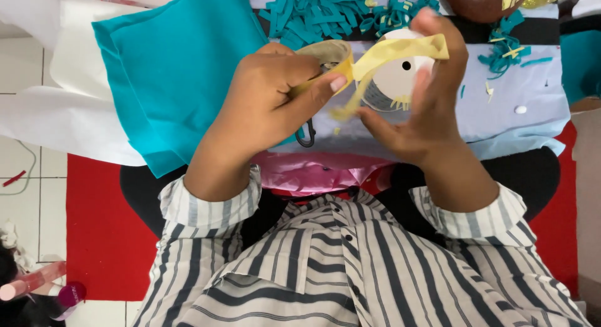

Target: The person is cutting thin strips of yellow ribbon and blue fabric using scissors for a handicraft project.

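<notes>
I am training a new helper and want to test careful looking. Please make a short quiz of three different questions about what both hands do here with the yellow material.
1. True or false: the left hand holds a roll of yellow tape.
2. Multiple choice: which colour is the folded felt sheet beside the left hand? A) teal B) orange C) black
3. Open question: what does the right hand hold, and how does this thing run?

Key:
1. True; the thumb presses on the roll.
2. A.
3. It pinches the free end of a yellow strip between thumb and fingers; the strip stretches from the roll to this hand.
</notes>
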